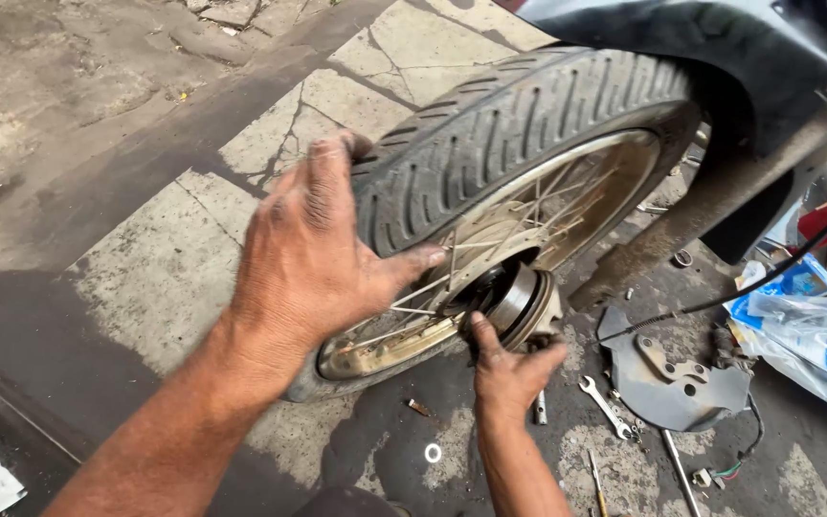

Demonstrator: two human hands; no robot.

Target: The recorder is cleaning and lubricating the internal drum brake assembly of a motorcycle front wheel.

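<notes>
Steadying: the left hand (313,254) lies spread and flat on the black treaded rubber motorcycle tyre (500,134), gripping nothing, bracing the spoked wheel.
Hub: the right hand (509,369) cups the round grey metal hub (519,297) from below at the wheel's centre.
Ground: a small silver open-ended spanner (605,407) lies near on the cracked concrete paving (160,273).

The left hand (308,258) hides part of the tyre (519,124) beneath its palm. The right hand (509,369) covers the wheel hub's (519,297) lower edge. Above both hands, the mudguard (681,38) runs past the top edge. Small parts near the spanner (605,407) stay indistinct.
</notes>
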